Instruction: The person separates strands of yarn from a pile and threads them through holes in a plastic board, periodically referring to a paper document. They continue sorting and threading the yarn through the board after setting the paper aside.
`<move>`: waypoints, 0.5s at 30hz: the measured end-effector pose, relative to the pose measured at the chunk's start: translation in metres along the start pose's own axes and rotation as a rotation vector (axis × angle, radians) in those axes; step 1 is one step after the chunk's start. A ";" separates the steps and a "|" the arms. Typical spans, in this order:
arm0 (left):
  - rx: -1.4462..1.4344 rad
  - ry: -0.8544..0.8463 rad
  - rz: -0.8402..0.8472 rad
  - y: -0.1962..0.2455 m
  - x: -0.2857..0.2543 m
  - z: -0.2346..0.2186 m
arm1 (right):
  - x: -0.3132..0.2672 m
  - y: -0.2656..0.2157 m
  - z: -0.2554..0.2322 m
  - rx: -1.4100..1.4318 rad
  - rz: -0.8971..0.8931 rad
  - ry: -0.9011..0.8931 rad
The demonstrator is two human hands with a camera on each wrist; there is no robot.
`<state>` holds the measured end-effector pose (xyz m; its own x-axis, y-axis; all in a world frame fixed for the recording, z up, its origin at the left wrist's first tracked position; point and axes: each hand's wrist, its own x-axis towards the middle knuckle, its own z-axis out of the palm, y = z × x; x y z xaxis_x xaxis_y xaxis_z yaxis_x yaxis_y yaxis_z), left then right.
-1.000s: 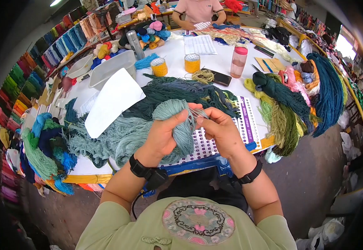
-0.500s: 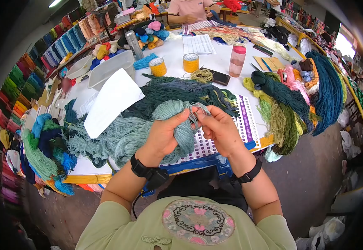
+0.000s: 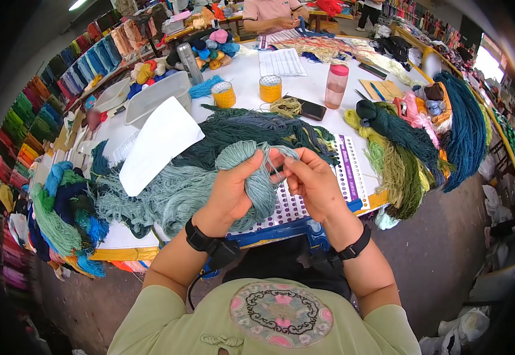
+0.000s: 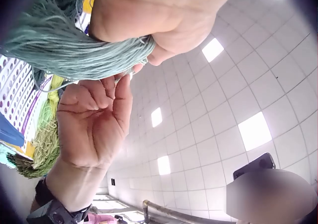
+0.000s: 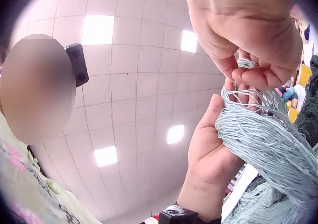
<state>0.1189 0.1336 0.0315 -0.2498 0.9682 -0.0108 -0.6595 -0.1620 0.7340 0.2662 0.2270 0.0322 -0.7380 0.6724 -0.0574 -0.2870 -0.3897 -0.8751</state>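
My left hand (image 3: pixel 234 192) grips a thick hank of pale teal yarn (image 3: pixel 261 198), its thumb lying across the top near the looped end. Close on the right, my right hand (image 3: pixel 315 184) pinches a few strands of the same yarn between thumb and fingers. Those strands run between the two hands in the right wrist view, where the hank (image 5: pixel 263 139) hangs down from the left hand (image 5: pixel 211 157). More pale teal yarn (image 3: pixel 169 192) lies piled on the table below and to the left, beside dark green yarn (image 3: pixel 228 133).
A purple-and-white card with rows of holes (image 3: pixel 350 171) lies under the hands. Behind are a white sheet (image 3: pixel 162 145), a plastic tub (image 3: pixel 160 97), yellow tape rolls (image 3: pixel 224 94), a phone (image 3: pixel 311 109) and a pink-lidded bottle (image 3: pixel 336 89). Green and blue hanks (image 3: pixel 408 177) hang over the right edge.
My right hand has shifted slightly and drawn the pinched strands into a loop toward the right. The left hand keeps its hold on the hank. Across the table, a person's hands have moved to dark blue material.
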 end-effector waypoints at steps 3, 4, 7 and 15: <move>0.067 -0.105 -0.002 0.002 0.000 0.007 | -0.004 -0.006 0.009 -0.216 -0.033 -0.028; 0.067 -0.105 -0.003 0.000 0.000 0.007 | -0.003 -0.003 0.009 -0.216 -0.033 -0.028; 0.131 -0.114 0.006 -0.002 0.000 0.007 | -0.002 0.003 0.007 -0.261 -0.125 -0.038; 0.498 -0.044 0.255 -0.010 0.001 0.000 | -0.010 -0.002 0.006 -0.020 -0.027 -0.087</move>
<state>0.1250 0.1358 0.0238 -0.3208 0.9188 0.2299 -0.1653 -0.2933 0.9416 0.2705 0.2178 0.0374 -0.7805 0.6251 0.0075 -0.2959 -0.3587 -0.8853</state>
